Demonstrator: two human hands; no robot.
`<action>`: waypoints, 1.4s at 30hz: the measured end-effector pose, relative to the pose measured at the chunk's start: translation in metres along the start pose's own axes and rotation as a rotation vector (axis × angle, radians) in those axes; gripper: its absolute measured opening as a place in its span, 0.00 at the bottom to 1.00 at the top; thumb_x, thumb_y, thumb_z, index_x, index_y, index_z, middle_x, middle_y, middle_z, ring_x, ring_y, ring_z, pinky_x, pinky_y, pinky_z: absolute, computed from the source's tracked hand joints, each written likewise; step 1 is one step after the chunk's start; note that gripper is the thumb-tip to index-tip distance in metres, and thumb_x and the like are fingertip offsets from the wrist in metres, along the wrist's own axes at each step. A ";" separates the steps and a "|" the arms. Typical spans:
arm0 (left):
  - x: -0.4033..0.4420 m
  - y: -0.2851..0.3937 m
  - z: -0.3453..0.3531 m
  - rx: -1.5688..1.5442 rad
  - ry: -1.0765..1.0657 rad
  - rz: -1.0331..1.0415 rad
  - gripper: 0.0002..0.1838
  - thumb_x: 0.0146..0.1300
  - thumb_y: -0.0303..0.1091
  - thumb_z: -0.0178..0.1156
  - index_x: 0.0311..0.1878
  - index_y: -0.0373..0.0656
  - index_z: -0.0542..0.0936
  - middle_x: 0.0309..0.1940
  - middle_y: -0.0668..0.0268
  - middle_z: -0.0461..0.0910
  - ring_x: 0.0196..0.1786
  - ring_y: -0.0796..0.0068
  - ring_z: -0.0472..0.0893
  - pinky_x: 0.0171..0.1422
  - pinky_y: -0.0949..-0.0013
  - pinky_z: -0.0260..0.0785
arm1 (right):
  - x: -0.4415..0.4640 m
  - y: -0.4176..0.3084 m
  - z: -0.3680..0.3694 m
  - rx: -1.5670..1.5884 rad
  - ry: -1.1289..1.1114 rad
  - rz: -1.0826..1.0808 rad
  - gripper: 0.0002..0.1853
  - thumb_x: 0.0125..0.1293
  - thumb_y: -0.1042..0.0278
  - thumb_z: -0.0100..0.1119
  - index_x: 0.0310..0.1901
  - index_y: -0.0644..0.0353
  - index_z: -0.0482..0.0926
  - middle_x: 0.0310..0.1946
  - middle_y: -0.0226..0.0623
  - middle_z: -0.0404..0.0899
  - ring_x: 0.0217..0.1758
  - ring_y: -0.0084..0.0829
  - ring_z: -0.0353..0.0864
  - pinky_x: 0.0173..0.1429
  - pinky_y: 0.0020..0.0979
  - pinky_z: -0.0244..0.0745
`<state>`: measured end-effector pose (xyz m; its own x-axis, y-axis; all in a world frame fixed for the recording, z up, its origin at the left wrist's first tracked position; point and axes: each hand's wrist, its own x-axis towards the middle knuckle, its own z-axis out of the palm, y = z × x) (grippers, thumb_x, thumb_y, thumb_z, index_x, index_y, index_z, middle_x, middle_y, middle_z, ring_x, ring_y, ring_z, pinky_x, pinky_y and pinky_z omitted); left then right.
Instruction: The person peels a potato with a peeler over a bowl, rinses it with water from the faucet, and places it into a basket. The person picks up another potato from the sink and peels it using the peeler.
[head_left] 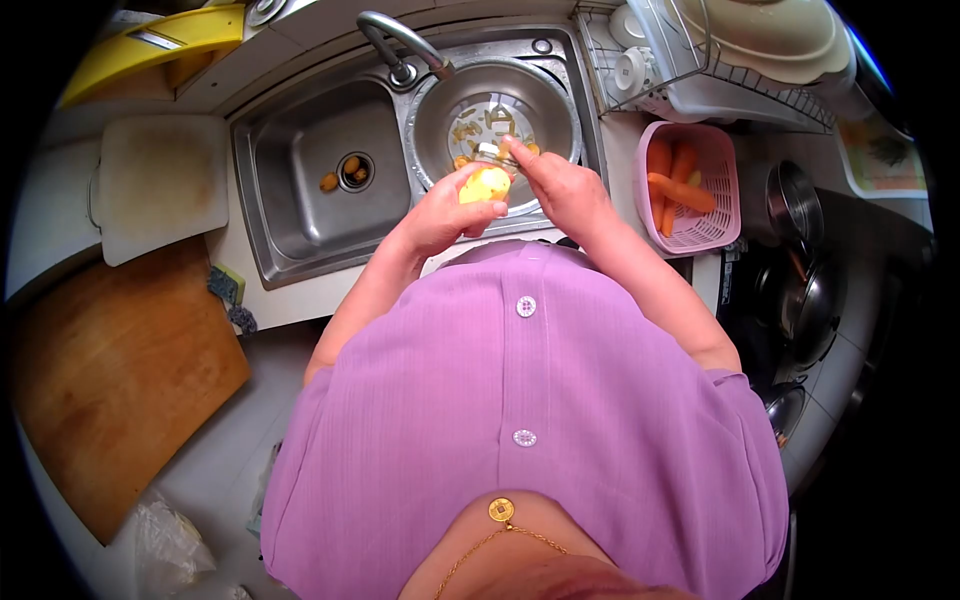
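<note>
My left hand (435,218) is closed around a pale yellow peeled potato (484,187) at the near side of the right sink basin. Just beyond the potato, my right hand (572,190) grips a peeler (490,152), its metal head close to the potato's top; whether the two touch I cannot tell. Beneath both hands sits a wide metal bowl (552,112) in the basin. Strips of peel (498,118) lie in the bottom of the bowl. Some brownish-yellow pieces there are partly hidden by my hands.
Small unpeeled potatoes (329,181) lie by the left basin's drain. A faucet (400,40) arches over from behind. To the right stand a pink basket (725,175) of carrots (690,192) and a dish rack (600,60). Cutting boards (160,180) and a sponge (227,283) are at left.
</note>
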<state>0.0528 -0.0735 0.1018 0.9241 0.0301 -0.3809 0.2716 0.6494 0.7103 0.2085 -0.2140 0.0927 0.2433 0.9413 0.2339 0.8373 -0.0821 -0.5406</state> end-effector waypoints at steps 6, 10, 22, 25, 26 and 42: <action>0.001 0.004 0.008 0.135 0.131 0.091 0.24 0.57 0.31 0.65 0.56 0.42 0.71 0.35 0.71 0.74 0.28 0.88 0.66 0.26 0.84 0.54 | -0.002 0.009 0.000 -0.010 0.056 0.093 0.24 0.64 0.70 0.54 0.63 0.43 0.69 0.26 0.38 0.75 0.28 0.40 0.79 0.29 0.39 0.75; 0.008 -0.006 0.003 0.348 0.248 0.116 0.23 0.59 0.31 0.65 0.56 0.42 0.71 0.39 0.73 0.75 0.36 0.88 0.72 0.36 0.81 0.64 | 0.001 -0.002 -0.006 0.003 0.037 0.001 0.27 0.60 0.72 0.56 0.62 0.41 0.70 0.25 0.36 0.74 0.27 0.38 0.78 0.29 0.38 0.75; 0.007 -0.005 0.003 0.695 0.305 0.094 0.21 0.58 0.30 0.65 0.53 0.41 0.72 0.40 0.71 0.76 0.40 0.85 0.74 0.45 0.77 0.69 | 0.000 0.014 -0.003 -0.238 -0.152 0.194 0.27 0.61 0.71 0.53 0.63 0.41 0.69 0.29 0.37 0.75 0.33 0.39 0.80 0.34 0.40 0.76; 0.007 -0.009 0.001 0.596 0.318 0.219 0.23 0.58 0.31 0.65 0.56 0.43 0.69 0.41 0.71 0.74 0.41 0.84 0.74 0.45 0.77 0.69 | -0.003 0.014 0.002 -0.033 -0.062 0.209 0.25 0.65 0.69 0.52 0.64 0.42 0.67 0.34 0.40 0.78 0.37 0.42 0.80 0.37 0.41 0.76; 0.008 -0.009 0.001 0.493 0.303 0.200 0.24 0.57 0.32 0.66 0.55 0.41 0.69 0.42 0.69 0.75 0.43 0.83 0.74 0.46 0.76 0.69 | -0.003 0.012 0.003 0.092 0.014 0.170 0.24 0.67 0.68 0.51 0.64 0.43 0.67 0.36 0.41 0.79 0.38 0.43 0.80 0.38 0.40 0.76; 0.013 -0.012 0.000 0.603 0.415 0.087 0.19 0.55 0.28 0.67 0.50 0.40 0.74 0.40 0.70 0.76 0.41 0.84 0.75 0.45 0.77 0.71 | 0.001 0.000 0.002 -0.142 -0.135 0.087 0.28 0.61 0.72 0.53 0.64 0.41 0.68 0.29 0.38 0.75 0.32 0.42 0.80 0.32 0.42 0.76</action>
<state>0.0617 -0.0812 0.0878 0.8037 0.4252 -0.4162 0.4132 0.1045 0.9046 0.2078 -0.2122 0.0915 0.2574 0.9633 0.0759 0.8789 -0.2007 -0.4327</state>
